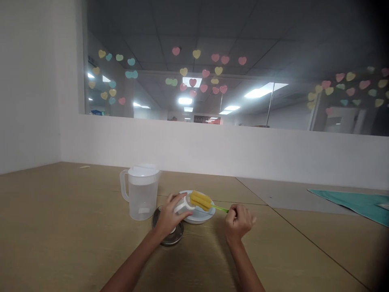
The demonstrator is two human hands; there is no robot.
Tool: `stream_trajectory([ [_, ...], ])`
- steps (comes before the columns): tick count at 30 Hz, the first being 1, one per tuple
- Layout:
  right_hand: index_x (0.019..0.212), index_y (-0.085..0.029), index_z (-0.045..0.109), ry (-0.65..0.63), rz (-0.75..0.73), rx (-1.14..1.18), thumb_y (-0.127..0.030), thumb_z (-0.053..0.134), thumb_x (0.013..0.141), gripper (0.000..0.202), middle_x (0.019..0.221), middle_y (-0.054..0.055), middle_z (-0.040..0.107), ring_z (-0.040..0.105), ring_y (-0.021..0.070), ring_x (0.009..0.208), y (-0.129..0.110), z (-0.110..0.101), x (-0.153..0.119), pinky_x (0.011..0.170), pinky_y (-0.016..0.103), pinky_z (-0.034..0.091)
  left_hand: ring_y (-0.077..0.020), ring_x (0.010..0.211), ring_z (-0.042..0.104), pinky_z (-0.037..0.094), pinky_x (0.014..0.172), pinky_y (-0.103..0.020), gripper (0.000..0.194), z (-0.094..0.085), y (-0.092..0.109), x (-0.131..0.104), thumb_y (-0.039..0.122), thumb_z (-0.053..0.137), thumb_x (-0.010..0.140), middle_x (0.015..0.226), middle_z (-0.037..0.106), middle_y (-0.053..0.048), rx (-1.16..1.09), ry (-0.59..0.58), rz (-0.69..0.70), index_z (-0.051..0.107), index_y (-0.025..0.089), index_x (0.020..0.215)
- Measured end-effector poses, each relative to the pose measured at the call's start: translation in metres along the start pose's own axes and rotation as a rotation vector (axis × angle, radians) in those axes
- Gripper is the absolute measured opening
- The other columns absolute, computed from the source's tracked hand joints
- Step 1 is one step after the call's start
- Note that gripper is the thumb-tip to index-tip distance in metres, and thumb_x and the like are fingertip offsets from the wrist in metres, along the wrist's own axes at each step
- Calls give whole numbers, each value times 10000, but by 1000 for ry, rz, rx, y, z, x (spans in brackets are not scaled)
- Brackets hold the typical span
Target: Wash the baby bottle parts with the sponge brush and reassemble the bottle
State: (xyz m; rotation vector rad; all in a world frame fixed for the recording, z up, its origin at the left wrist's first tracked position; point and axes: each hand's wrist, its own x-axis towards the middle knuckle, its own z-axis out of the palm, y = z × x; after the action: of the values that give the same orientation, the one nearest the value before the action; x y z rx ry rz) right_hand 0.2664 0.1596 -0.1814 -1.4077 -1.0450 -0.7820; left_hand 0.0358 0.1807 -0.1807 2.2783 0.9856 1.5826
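My left hand (170, 215) is wrapped round a small clear cup or bottle with a white band (184, 205), tilted with its mouth to the right. My right hand (239, 221) is closed on the green handle of a bottle brush (201, 200) with a yellow sponge head. The sponge's left end meets the mouth of the cup; whether it reaches inside I cannot tell. Both are held above a white bowl (199, 219). Under my left hand lies a dark round lid or tray with a metal rim (174, 239), partly covered by the hand.
A translucent lidded pitcher (142, 198) stands left of my left hand, its handle to the left. A teal cloth (355, 202) lies at the far right on a grey surface (282, 194). A small pale scrap (84, 166) lies at the back left. A white wall with a window rises behind.
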Motion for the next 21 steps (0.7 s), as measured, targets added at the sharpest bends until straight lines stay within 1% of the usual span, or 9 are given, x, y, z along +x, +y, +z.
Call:
stream_trajectory([
  [3,517,-194,418,66,-181,-97,-130,372,690,190,501,-6,472,369,145,568,4,-1,-1,655,304,200,-207,1087,475,408,950,-352,460,-5,-6,4,360,594,806,1144,488,-64,162,-122,177,474,313,1248],
  [6,519,-185,435,-23,-281,-125,-134,403,692,184,520,-2,484,357,140,574,1,0,-7,656,309,187,-220,1105,460,394,956,-377,448,-2,-3,9,227,557,832,1160,491,-73,298,-240,322,464,329,1258],
  [8,544,-184,463,-120,-344,-118,-157,413,709,174,552,6,503,372,144,601,-5,1,-11,675,312,197,-222,1083,473,402,940,-383,458,5,2,12,180,556,824,1149,504,-71,348,-331,375,474,338,1246],
  [9,564,-185,480,-151,-373,-112,-168,415,718,169,570,10,516,383,148,616,-7,2,-13,688,313,205,-222,1070,480,406,932,-384,456,8,4,13,176,560,820,1143,508,-71,362,-353,383,481,339,1239],
  [11,605,-187,507,-158,-384,-120,-180,409,733,161,598,15,538,401,157,639,-9,3,-14,706,315,217,-226,1067,482,412,924,-388,457,14,6,15,183,575,812,1149,501,-77,381,-314,357,485,329,1235],
  [14,645,-186,518,-121,-250,-201,-181,387,742,164,617,27,549,418,171,650,-1,7,-10,705,320,223,-232,1109,459,400,943,-408,490,16,1,17,119,543,815,1175,481,-82,427,-183,285,466,331,1250],
  [17,701,-181,533,-138,-13,-244,-198,350,771,197,668,49,569,459,194,690,17,14,-6,689,323,233,-223,1127,451,391,962,-418,498,13,-10,16,101,510,828,1180,478,-70,443,-92,204,445,339,1261],
  [20,818,-173,546,-246,356,-279,-205,283,805,264,785,92,600,505,214,735,38,21,-5,619,302,254,-215,1115,464,393,972,-400,432,11,-16,9,246,534,849,1176,480,-73,346,70,84,431,298,1265],
  [21,851,-166,545,-290,443,-303,-205,268,810,283,805,111,603,514,219,726,44,22,-6,586,294,254,-213,1108,473,399,969,-388,434,11,-17,5,303,536,850,1177,483,-79,284,136,42,420,272,1267],
])
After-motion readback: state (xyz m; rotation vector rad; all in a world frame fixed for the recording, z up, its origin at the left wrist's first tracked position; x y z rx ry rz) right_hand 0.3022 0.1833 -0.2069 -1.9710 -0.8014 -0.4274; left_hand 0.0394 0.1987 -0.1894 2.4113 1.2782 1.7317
